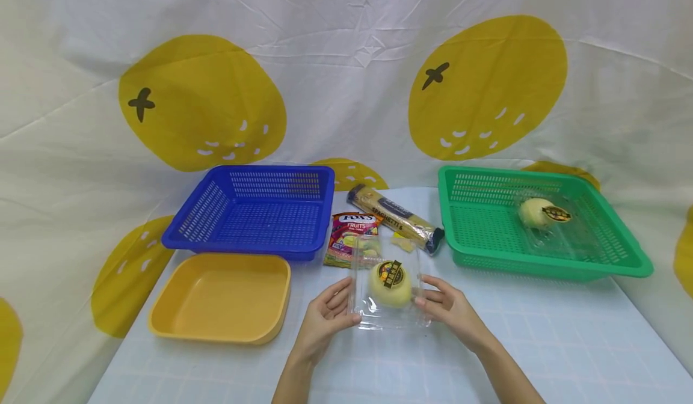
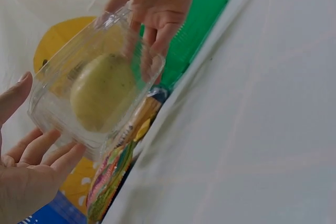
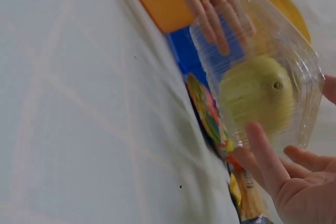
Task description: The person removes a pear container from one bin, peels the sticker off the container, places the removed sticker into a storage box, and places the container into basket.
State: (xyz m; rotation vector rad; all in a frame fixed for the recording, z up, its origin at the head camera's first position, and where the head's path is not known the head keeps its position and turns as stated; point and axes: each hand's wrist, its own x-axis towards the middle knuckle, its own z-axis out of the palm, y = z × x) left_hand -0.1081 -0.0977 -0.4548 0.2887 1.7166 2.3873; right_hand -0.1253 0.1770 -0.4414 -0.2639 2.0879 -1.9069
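Note:
A clear plastic box [image 1: 373, 321] holds a round, pale green fruit [image 1: 393, 294] with a black label over it. My left hand [image 1: 323, 321] grips the box's left side, thumb at the near corner. On the opposite side my right hand [image 1: 453, 309] holds it between thumb and fingers. In both wrist views the box hangs above the table, with fingers under its base and the fruit [image 3: 257, 95] showing through the plastic. Just behind it lie a red candy bag [image 1: 346, 229] marked FOX'S, partly covered by the box, and a spaghetti pack [image 1: 392, 211].
A blue basket [image 1: 260, 226] stands at the back left, with a yellow-orange tub [image 1: 222, 299] in front of it. At the right, a green basket [image 1: 482, 229] contains another clear box with a pale fruit [image 1: 536, 213]. A small yellow item [image 1: 403, 243] lies beside the spaghetti.

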